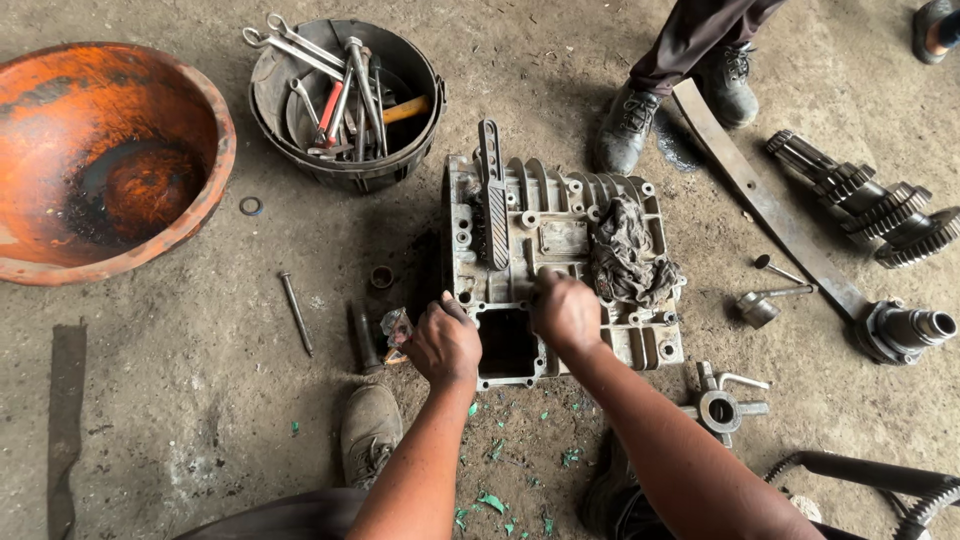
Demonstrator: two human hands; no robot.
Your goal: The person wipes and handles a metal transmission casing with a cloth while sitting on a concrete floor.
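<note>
A grey metal gearbox casing (560, 225) lies flat on the concrete floor in front of me. My left hand (443, 340) rests curled against its near left edge, beside a square opening (506, 345). My right hand (565, 310) presses down on the casing's top face just right of that opening, fingers bunched; whether it holds something small is hidden. A dirty grey rag (630, 255) is heaped on the casing's right side. A flat metal file (493, 195) lies along its left part.
A black tub of spanners and a hammer (345, 100) and a rusty orange bowl (105, 155) stand at the far left. Another person's boots (680, 105) are beyond the casing. A gear shaft (865, 205), a metal bar (765, 200), sockets and bolts lie to the right.
</note>
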